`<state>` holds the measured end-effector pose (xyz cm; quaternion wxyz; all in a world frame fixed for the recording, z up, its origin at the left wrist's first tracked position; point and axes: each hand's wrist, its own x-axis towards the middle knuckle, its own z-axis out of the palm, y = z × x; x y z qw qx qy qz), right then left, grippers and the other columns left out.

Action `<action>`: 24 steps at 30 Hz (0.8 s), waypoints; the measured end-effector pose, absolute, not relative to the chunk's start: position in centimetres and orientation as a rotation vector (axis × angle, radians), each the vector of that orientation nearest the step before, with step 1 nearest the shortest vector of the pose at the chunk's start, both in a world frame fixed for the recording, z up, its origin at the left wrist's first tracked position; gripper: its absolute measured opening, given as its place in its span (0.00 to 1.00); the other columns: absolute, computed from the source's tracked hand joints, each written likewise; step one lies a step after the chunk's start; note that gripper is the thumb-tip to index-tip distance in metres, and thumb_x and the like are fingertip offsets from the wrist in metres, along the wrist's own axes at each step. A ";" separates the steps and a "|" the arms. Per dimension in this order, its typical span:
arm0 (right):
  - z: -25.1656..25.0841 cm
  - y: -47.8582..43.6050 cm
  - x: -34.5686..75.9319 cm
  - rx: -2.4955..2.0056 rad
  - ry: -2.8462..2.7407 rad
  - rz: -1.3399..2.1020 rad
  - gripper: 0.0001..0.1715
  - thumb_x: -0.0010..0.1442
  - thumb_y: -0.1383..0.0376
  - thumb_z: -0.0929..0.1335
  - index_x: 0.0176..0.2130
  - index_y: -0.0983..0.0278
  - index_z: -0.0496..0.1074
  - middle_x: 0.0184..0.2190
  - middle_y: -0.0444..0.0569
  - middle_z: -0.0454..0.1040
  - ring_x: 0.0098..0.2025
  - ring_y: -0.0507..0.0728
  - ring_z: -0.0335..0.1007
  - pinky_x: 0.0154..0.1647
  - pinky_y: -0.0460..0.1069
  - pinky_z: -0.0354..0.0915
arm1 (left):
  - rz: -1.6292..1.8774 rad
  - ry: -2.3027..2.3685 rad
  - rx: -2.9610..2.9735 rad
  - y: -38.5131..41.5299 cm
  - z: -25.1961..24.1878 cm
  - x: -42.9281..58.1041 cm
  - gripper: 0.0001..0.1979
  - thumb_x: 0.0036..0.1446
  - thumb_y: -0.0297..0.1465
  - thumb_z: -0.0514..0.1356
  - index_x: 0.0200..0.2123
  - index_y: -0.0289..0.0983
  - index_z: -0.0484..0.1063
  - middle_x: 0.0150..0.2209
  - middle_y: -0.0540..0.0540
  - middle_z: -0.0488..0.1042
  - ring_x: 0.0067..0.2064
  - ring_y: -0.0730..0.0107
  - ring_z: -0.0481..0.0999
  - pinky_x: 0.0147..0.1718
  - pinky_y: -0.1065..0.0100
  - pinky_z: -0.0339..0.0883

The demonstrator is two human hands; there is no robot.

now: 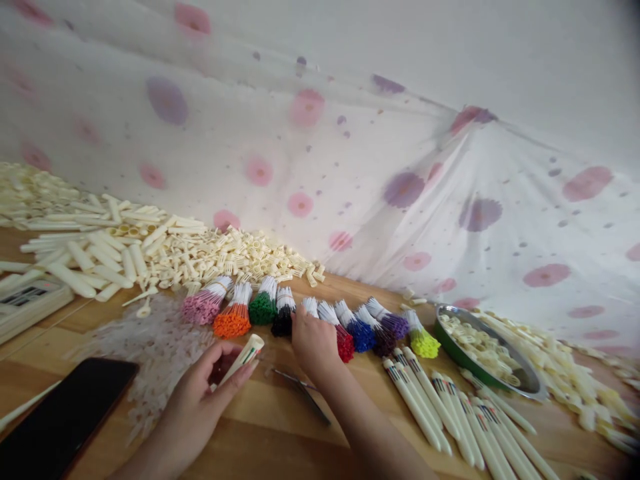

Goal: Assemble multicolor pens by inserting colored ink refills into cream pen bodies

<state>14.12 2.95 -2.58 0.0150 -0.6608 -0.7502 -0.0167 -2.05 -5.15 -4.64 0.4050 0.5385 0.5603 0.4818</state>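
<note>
Here, the left hand (210, 387) pinches a seemingly half-made pen tube (245, 357); I cannot tell the right hand (314, 341)'s grip. Several pens (454, 419) look done; many bunched refills (233, 323) wait.

Note the colours before you. The barrel (243, 359) you hold is cream with green and red marks. The bundles (232, 323) show you white shafts and, left to right, ends in pink, orange, green, black, one hidden colour, red, blue, dark maroon, purple and yellow. Your cream pens (414, 408) carry multicoloured marks. You face a white sheet (225, 137) patterned with pink and purple flowers.
</note>
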 end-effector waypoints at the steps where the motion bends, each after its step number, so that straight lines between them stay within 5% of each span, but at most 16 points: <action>1: -2.4 3.0 14.3 -2.075 -2.338 -0.051 0.15 0.67 0.67 0.54 0.43 0.68 0.66 0.31 0.57 0.76 0.35 0.60 0.76 0.31 0.50 0.65 | 1.211 1.405 1.365 -5.2 -4.6 -2.0 0.13 0.51 0.43 0.60 0.35 0.41 0.73 0.30 0.50 0.76 0.33 0.64 0.74 0.31 0.70 0.66; 11: -0.1 5.2 15.9 -2.013 -2.610 0.184 0.15 0.63 0.61 0.65 0.47 0.66 0.68 0.44 0.50 0.70 0.41 0.56 0.70 0.41 0.55 0.68 | 1.146 1.376 1.382 -5.3 -4.9 -2.0 0.12 0.50 0.43 0.60 0.32 0.40 0.72 0.29 0.51 0.75 0.33 0.64 0.73 0.33 0.68 0.66; 24: 0.6 5.8 14.2 -2.149 -2.500 0.093 0.15 0.63 0.61 0.64 0.48 0.65 0.67 0.46 0.51 0.69 0.43 0.56 0.69 0.42 0.55 0.68 | 1.156 1.377 1.427 -5.5 -4.8 -1.6 0.11 0.50 0.42 0.60 0.31 0.41 0.72 0.28 0.51 0.76 0.32 0.64 0.75 0.33 0.69 0.66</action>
